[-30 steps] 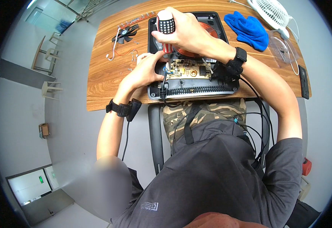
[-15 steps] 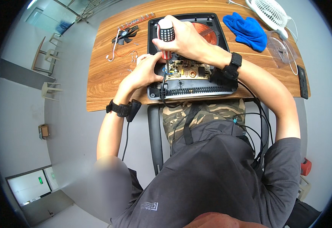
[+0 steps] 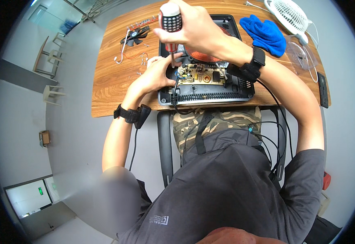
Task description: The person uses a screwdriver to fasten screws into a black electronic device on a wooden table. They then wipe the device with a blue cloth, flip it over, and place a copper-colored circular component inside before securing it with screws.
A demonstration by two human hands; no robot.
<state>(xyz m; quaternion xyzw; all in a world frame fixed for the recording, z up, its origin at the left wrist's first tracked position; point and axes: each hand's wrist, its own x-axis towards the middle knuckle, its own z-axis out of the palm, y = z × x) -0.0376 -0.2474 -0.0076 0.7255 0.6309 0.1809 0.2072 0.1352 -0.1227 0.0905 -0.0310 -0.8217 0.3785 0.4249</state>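
Observation:
My right hand (image 3: 197, 30) is wrapped round the thick handle of a screwdriver (image 3: 171, 22), white on top with a black dotted band and red below. Its shaft points down at the left inner side of an opened induction cooker housing (image 3: 164, 97). My left hand (image 3: 155, 75) grips the housing's left edge, thumb and forefinger reaching inside on either side of the shaft's lower end. Whether the tip touches a screw is too small to tell. Beside it lies a tan circuit board (image 3: 193, 77) with blue wires, and behind that a copper coil (image 3: 204, 54), partly hidden by my right hand.
Left of the housing lie a black fan (image 3: 135, 36), loose screws (image 3: 140, 74) and a red strip with metal pieces (image 3: 145, 22). A blue cloth (image 3: 263, 34), white fan (image 3: 289, 16) and clear plastic piece (image 3: 301, 53) are at the right. A black cord (image 3: 175, 93) runs over the front edge.
My right hand has lifted the screwdriver and moved it slightly left, off the board's corner. The coil shows differently behind it. My left forefinger has stretched farther in; the left hand otherwise stays.

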